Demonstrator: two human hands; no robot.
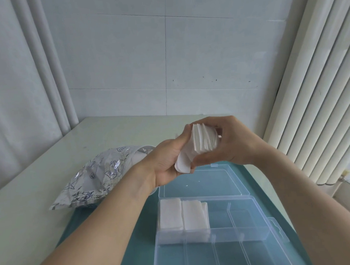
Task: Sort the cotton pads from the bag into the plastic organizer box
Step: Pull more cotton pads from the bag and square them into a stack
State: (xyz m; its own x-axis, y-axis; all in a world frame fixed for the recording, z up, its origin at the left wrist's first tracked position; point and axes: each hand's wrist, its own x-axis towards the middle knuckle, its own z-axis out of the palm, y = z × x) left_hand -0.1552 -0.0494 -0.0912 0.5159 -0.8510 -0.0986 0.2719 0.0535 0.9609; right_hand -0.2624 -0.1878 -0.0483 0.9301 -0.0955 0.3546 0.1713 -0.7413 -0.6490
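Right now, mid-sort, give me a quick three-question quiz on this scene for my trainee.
1. True or false: both the left hand and the right hand hold the stack of cotton pads above the organizer box.
2. Where does the bag lie? A) inside the box B) on the table left of the box C) on the open lid
3. Fill in: pads already placed sit in the box's far-____ compartments.

Key: 1 true; 2 B; 3 left.
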